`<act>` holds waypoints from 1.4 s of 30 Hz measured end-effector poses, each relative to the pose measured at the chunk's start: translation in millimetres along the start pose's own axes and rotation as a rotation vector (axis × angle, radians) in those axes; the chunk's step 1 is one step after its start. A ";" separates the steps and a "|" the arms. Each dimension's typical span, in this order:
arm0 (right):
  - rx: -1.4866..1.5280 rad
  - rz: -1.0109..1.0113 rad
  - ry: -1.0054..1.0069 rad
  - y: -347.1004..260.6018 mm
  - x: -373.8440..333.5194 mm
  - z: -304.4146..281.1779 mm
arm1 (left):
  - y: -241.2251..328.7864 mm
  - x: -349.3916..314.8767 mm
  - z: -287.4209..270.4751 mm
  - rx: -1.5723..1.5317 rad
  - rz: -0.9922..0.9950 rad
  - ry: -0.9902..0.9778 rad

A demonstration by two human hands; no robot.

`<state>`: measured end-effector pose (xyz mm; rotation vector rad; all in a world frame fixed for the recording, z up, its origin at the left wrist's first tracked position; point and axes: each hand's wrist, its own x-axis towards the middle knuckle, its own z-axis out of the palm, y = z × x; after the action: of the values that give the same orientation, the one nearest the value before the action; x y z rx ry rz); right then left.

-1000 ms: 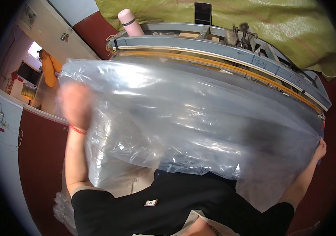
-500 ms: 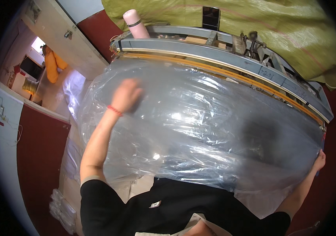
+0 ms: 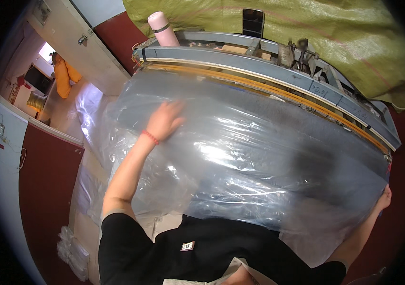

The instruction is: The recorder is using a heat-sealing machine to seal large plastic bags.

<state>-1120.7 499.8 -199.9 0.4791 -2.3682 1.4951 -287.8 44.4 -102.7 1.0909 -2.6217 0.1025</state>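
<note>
1. The bench top lies under a clear plastic film (image 3: 231, 152), and what shows through it looks grey to blue-grey.
2. Along the far side runs a blue-grey metal frame (image 3: 221, 58), with an orange strip (image 3: 259, 85) on its near side, both bowed by the lens.
3. A pink thermos flask (image 3: 163, 29) with a dark band stands at the frame's left end; toward the right, a metal fitting (image 3: 303, 54) rises from it.
4. Behind hangs a yellow-green tarpaulin (image 3: 335, 38), with a dark smartphone (image 3: 252, 23) upright in front of it.
5. At upper left, a pale door (image 3: 76, 33) with a lever handle stands open beside a doorway, beyond which an orange cloth item (image 3: 63, 78) shows. A two-tone wall (image 3: 46, 190), red and pale, fills the left side; crumpled clear plastic (image 3: 72, 251) lies low beside it.
6. The film is spread over the bench between the frame and the person's black shirt (image 3: 221, 244). Its long axis runs left to right, sloping down rightward, roughly along the frame; bright creases follow much the same line.
7. The left hand (image 3: 165, 119), slightly blurred, is over the film's left half, palm down, fingers apart.
8. The right hand (image 3: 386, 197) is at the film's right edge, fingers curled together; whether they clamp it, I cannot tell.
</note>
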 end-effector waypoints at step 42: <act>0.228 -0.045 0.213 -114.5 -1.6 169.7 | -177.6 124.7 126.5 -0.945 -0.549 0.784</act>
<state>-1082.4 299.8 -178.3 0.3987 -2.0249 1.7120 -277.2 -189.2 -194.4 1.0347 -1.3276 -0.6236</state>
